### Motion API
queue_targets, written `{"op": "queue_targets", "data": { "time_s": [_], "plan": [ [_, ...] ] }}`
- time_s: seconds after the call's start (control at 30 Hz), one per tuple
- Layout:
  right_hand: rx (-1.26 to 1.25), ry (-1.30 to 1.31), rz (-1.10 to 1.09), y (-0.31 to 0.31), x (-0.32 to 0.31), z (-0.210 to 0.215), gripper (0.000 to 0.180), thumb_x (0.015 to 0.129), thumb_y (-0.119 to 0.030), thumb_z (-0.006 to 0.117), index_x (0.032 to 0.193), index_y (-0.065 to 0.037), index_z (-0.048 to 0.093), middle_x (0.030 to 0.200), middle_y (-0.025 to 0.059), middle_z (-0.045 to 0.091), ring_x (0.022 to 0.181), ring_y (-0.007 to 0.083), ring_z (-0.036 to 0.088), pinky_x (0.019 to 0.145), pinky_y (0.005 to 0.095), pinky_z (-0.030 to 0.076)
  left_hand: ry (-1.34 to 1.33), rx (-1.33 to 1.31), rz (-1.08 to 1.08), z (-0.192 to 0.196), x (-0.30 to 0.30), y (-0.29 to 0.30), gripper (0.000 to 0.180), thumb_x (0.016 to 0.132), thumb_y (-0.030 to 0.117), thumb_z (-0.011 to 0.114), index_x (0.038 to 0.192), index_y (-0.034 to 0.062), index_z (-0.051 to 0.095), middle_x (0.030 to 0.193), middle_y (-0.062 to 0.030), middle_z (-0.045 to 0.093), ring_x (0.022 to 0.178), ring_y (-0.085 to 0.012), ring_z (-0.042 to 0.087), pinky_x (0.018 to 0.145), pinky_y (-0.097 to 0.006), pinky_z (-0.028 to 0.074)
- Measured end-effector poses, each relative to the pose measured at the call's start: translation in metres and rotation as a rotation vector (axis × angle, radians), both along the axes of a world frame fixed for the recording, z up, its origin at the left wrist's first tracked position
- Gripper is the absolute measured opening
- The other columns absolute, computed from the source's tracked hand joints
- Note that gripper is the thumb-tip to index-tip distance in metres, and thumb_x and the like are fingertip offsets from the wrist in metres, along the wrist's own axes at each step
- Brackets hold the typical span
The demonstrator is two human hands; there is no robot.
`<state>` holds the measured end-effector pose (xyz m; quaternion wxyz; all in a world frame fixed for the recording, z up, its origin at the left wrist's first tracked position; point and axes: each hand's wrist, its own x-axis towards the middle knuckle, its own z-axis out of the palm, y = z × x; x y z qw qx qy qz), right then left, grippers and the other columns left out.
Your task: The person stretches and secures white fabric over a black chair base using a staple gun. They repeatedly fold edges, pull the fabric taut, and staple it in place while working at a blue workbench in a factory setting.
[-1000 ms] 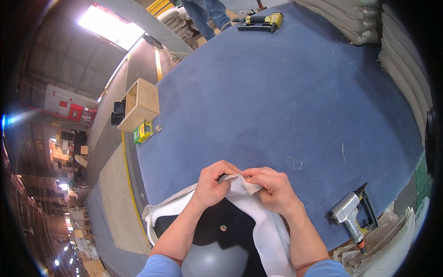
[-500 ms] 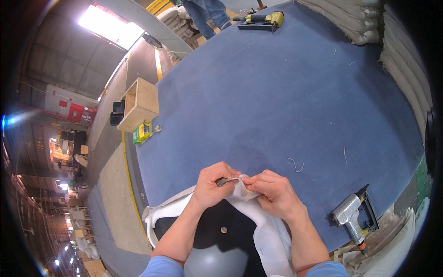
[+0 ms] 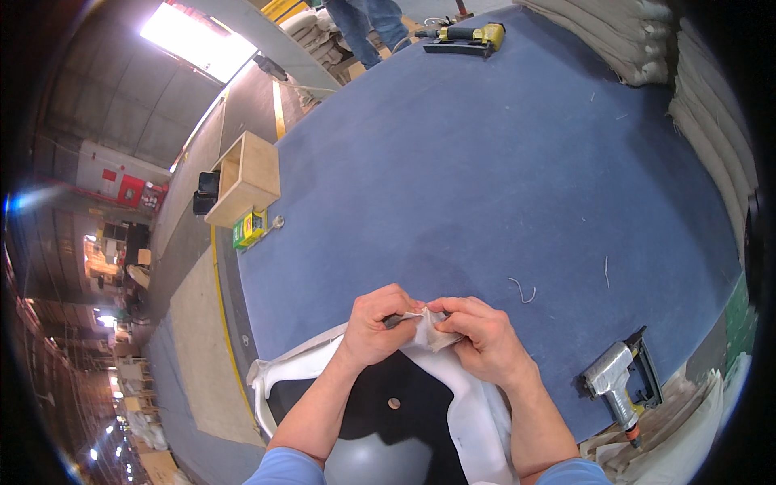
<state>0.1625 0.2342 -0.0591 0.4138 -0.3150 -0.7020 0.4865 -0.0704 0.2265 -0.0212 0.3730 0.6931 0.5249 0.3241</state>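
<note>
Gathering a fold of off-white fabric (image 3: 434,330) between our fingertips, we work with both hands close together over the near edge of the surface (image 3: 404,178). Our left hand (image 3: 377,325) pinches the fold from one side, its fingers curled in; our right hand (image 3: 482,335) grips it from the other, thumb and forefinger pressed on the cloth, the two hands nearly touching. The fold sits at the top rim of a white padded piece (image 3: 475,412), which lies at the near edge, below our hands and between our forearms. Inside its rim we see a black panel (image 3: 372,404) with a small round hole (image 3: 394,403) and a paler grey patch toward the bottom.

To our right, near the surface's near right corner, a silver pneumatic staple gun (image 3: 610,373) lies on its side. We see a yellow and black staple gun (image 3: 465,35) by the far edge, and beige fabric bundles (image 3: 715,129) stacked along the right edge. At the left edge are a wooden box (image 3: 263,174) and, just beside it, a small green and yellow carton (image 3: 246,232). Beyond the far edge, a person in jeans (image 3: 356,28) stands.
</note>
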Motion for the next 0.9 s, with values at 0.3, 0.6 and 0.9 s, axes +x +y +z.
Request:
{"op": "queue_targets", "data": {
  "time_s": [0.3,0.6,0.9],
  "plan": [
    [0.0,0.004,0.028,0.002,-0.001,0.001,0.026,0.075,0.013,0.063,0.095,-0.002,0.07,0.121,0.0079,0.076,0.089,0.0277,0.066,0.082,0.0382,0.054,0.067,-0.069,0.008,0.003,-0.002,0.0,0.016,0.073,-0.01,0.066,0.085,0.0,0.071,0.091,-0.0088,0.07,0.088,-0.0192,0.073,0.074,-0.03,0.055],
    [0.022,-0.024,0.083,0.0,0.001,0.006,0.036,0.077,0.014,0.062,0.106,-0.005,0.075,0.108,0.0073,0.078,0.089,0.0273,0.064,0.082,0.038,0.053,-0.142,-0.067,-0.071,-0.006,-0.009,0.002,0.01,0.074,-0.007,0.064,0.08,-0.0001,0.067,0.093,-0.0093,0.065,0.095,-0.022,0.072,0.084,-0.034,0.057],
    [-0.013,-0.072,0.079,-0.002,-0.001,0.007,0.03,0.08,0.01,0.068,0.104,-0.007,0.077,0.1,0.005,0.076,0.086,0.0249,0.06,0.081,0.0371,0.053,-0.091,-0.189,0.038,-0.004,0.002,0.004,0.032,0.088,-0.007,0.056,0.108,0.001,0.078,0.107,-0.0085,0.076,0.093,-0.0134,0.069,0.077,-0.028,0.053]
  ]
}}
